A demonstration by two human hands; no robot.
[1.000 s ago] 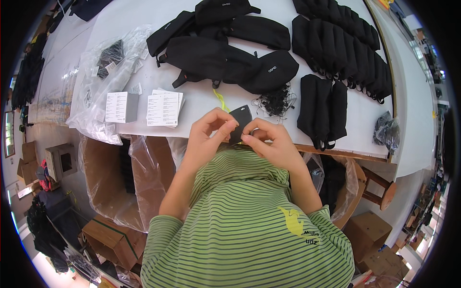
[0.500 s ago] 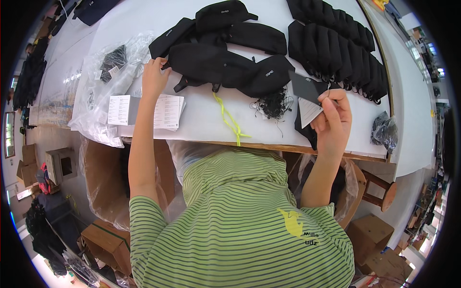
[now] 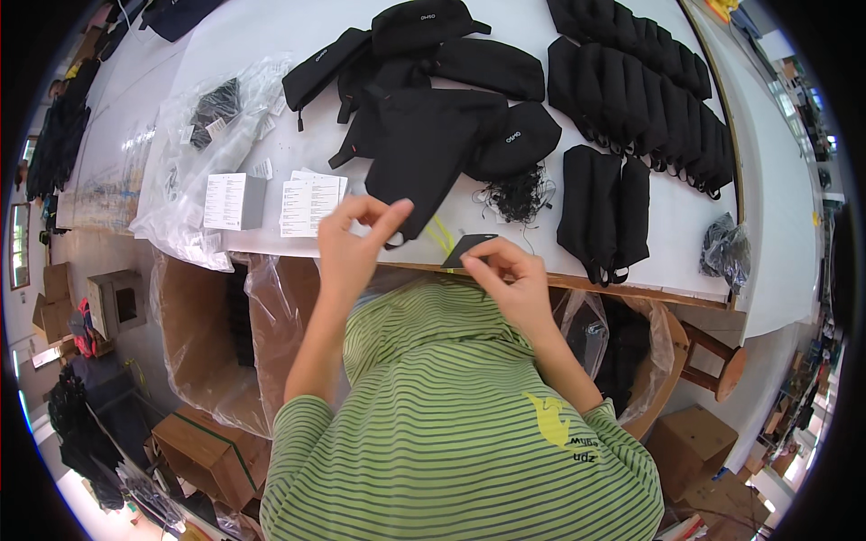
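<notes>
Black fabric pouch (image 3: 424, 158), centre frame, hanging off table edge (image 3: 631, 290); left hand (image 3: 354, 242) pinches its lower end w/ thumb + fingers. Right hand (image 3: 510, 279), just right, pinches small black card (image 3: 467, 250). Paper tags (image 3: 311, 202) left of centre; black bags row (image 3: 645, 90) upper right; plastic wrap (image 3: 194, 144) upper left.

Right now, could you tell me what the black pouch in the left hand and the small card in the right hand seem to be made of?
Black pouch: likely matte woven fabric; it hangs limp and folds softly. Small dark card: probably stiff paperboard or plastic; flat, straight-edged, though too small to be sure.
</notes>
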